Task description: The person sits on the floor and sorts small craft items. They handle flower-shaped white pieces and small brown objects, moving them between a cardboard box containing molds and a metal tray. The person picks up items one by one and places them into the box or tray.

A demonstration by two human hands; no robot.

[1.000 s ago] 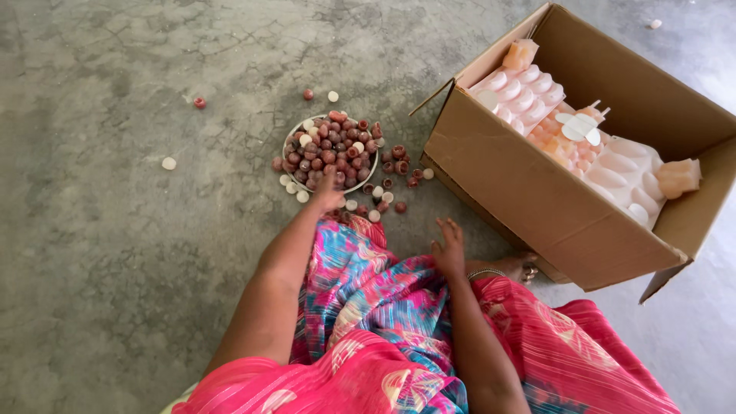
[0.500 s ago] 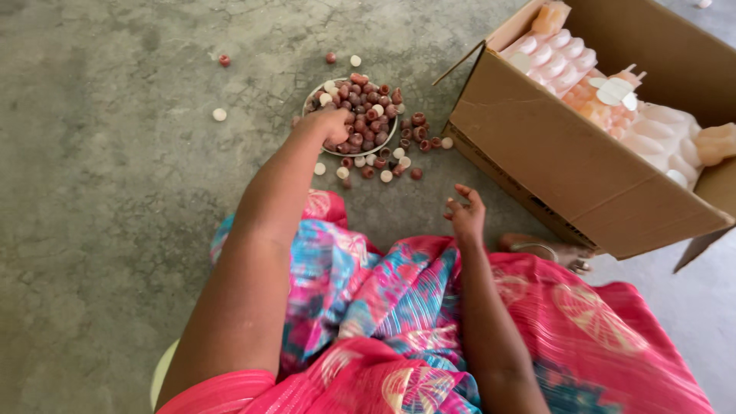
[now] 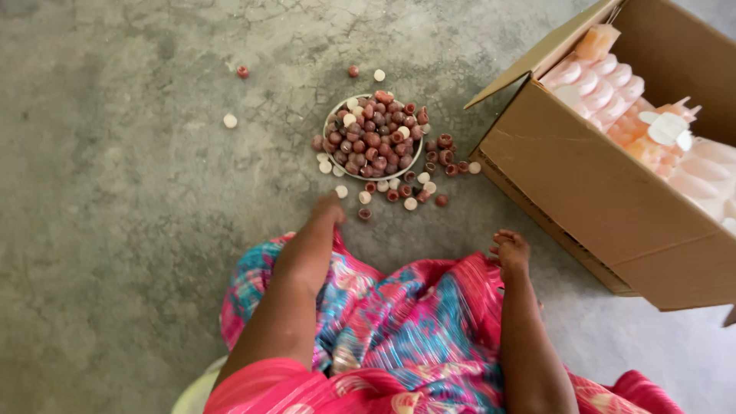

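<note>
Round bowl (image 3: 331, 125) heaped with reddish-brown and white caps (image 3: 373, 138), left hand (image 3: 328, 208) near, grip unclear, right hand (image 3: 510, 251) curled, empty

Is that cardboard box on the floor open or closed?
Open. The cardboard box has its flap folded outward, and rows of pale pink and orange bottles show inside through the top.

Bowls: one (image 3: 331, 129), heaped with caps.
Cardboard boxes: one (image 3: 606, 192), open.
Hands: two, left (image 3: 328, 209) and right (image 3: 511, 251).
Dark red and white caps: too many to count.
</note>
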